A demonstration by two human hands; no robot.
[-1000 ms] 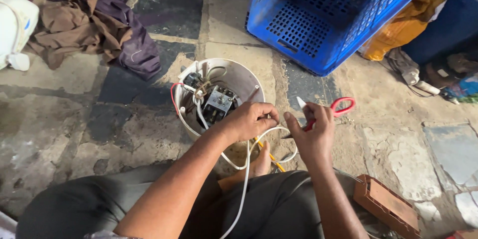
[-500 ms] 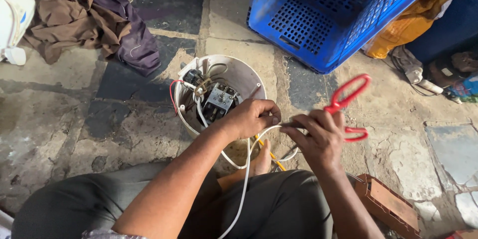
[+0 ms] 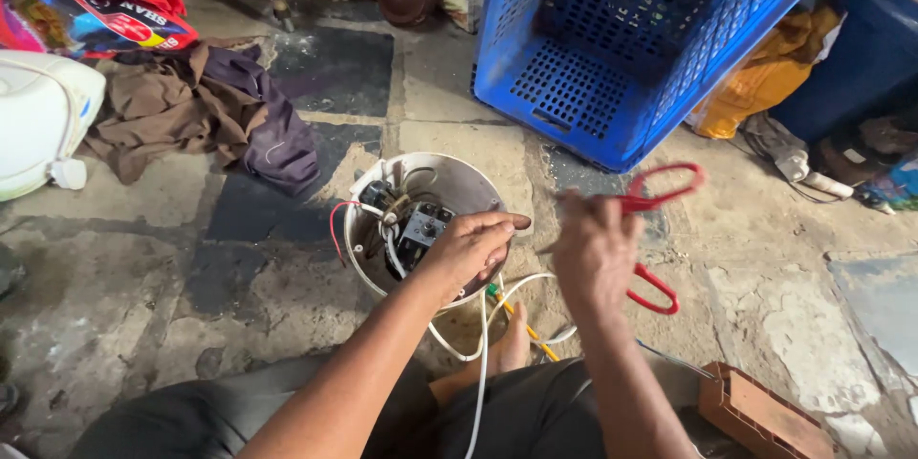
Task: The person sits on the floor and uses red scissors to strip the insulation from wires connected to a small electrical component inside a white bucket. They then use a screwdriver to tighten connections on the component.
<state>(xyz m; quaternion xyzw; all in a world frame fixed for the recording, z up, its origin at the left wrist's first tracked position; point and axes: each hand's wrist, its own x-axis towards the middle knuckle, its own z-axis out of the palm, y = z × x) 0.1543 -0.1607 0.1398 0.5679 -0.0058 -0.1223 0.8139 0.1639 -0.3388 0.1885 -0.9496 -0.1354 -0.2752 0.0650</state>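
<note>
A round white housing (image 3: 459, 184) lies open on the stone floor, with a black switch block and red and white wires (image 3: 406, 228) inside. My left hand (image 3: 473, 247) rests on its near rim and pinches a white cable (image 3: 483, 339) that loops down past my foot. Just to the right, my right hand (image 3: 591, 249) is closed on red-handled scissors (image 3: 658, 193), raised and blurred, with the handle loops sticking out to the right. The scissor blades are hidden behind my hand.
A blue plastic crate (image 3: 631, 48) stands tilted at the back right. Brown and purple cloth (image 3: 206, 115) lies at the left beside a white container (image 3: 38, 120). A brick (image 3: 765, 416) sits by my right knee. Yellow cloth (image 3: 755, 86) and clutter fill the far right.
My right hand has lifted the scissors up and away from the cable. My left hand has stayed on the housing's rim, still holding the cable.
</note>
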